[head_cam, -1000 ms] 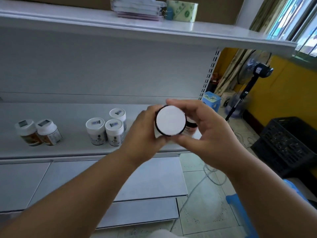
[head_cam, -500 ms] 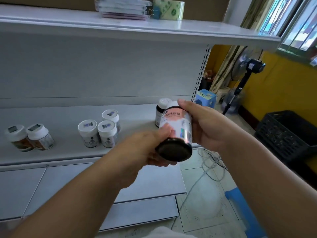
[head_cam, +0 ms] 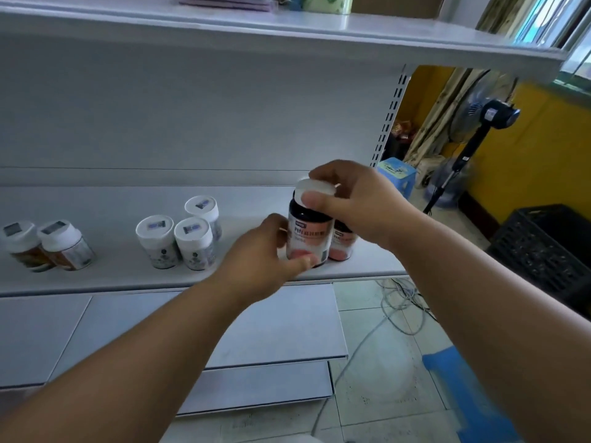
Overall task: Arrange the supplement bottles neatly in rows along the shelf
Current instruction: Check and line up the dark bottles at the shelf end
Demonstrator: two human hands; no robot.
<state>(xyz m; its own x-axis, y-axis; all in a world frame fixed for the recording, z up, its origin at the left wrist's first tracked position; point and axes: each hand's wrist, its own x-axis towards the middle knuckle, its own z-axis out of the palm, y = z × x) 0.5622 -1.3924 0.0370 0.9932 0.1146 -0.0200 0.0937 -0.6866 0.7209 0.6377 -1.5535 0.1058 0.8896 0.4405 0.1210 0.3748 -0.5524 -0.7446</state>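
A dark supplement bottle with a pink label and white cap point(head_cam: 307, 233) stands upright near the right end of the white shelf point(head_cam: 121, 276). My right hand point(head_cam: 355, 203) grips its cap from above. My left hand point(head_cam: 265, 260) holds its lower body from the left, thumb on the label. A second bottle of the same kind point(head_cam: 341, 246) stands right behind it to the right, partly hidden by my right hand. Three white-capped bottles point(head_cam: 179, 241) stand grouped mid-shelf. Two amber bottles with white caps point(head_cam: 48, 246) stand at the left.
An upper shelf point(head_cam: 319, 30) overhangs, with a tissue pack and flat packets on it. Loose white shelf panels point(head_cam: 256, 330) lie below. To the right are a standing fan point(head_cam: 473, 135), a small blue stool point(head_cam: 396, 174), a black crate point(head_cam: 543, 247) and cables on the tiled floor.
The pink-label bottle was held in the air, turned over in both hands; now it stands upright on the shelf beside its twin, my right hand on the cap.
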